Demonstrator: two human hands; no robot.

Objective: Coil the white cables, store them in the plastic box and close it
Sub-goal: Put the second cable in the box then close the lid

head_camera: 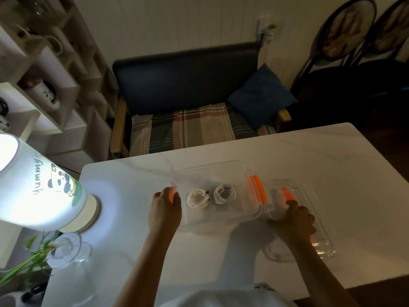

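Observation:
A clear plastic box (221, 171) with orange latches stands open in the middle of the white table (309, 156). Two coiled white cables lie inside it side by side: one coil (198, 198) on the left, the other coil (225, 193) on the right. My left hand (164, 209) grips the box's left end at its orange latch. The clear lid (309, 218) lies flat on the table to the right of the box. My right hand (295, 220) rests on the lid near its orange clip, fingers curled on its near-left part.
A lit lamp (37, 189) with a panda print stands at the table's left edge, with a glass vase and green plant (64, 249) in front of it. Beyond the table are a dark bench with a plaid cushion (194, 127), shelves at left and chairs at right.

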